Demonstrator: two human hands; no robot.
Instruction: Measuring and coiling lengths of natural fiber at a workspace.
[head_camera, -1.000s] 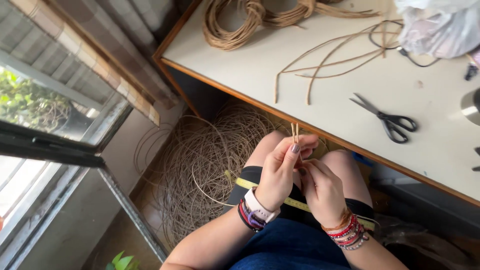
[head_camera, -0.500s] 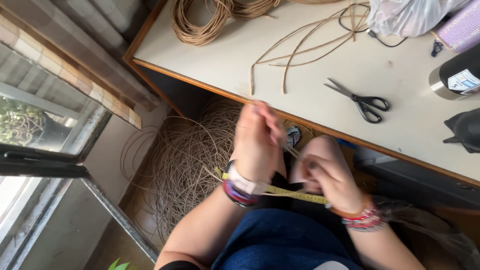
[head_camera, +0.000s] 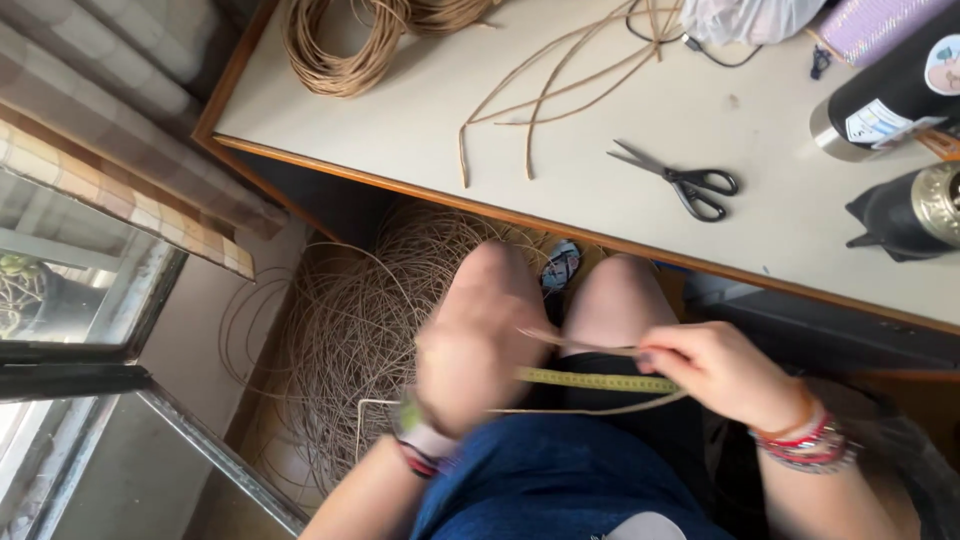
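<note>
My right hand (head_camera: 712, 370) pinches thin tan rattan strands (head_camera: 590, 349) over my lap, beside a yellow measuring tape (head_camera: 600, 381) that lies across my thighs. My left hand (head_camera: 470, 360) is blurred by motion at the other end of the strands and the tape; its grip on them is hard to make out. Both wrists wear bracelets. A strand loops down below the tape toward my blue clothing.
Black scissors (head_camera: 680, 182) lie on the white table (head_camera: 420, 110), with loose cut strands (head_camera: 560, 80) and rattan coils (head_camera: 340, 45) at the far edge. A dark bottle (head_camera: 890, 95) and a black pot (head_camera: 905, 215) stand at right. A large rattan bundle (head_camera: 360, 330) fills the floor under the table.
My hands have dropped from in front of the table edge to my lap and spread apart along the tape. The left hand is moving fast. The view has shifted toward the table.
</note>
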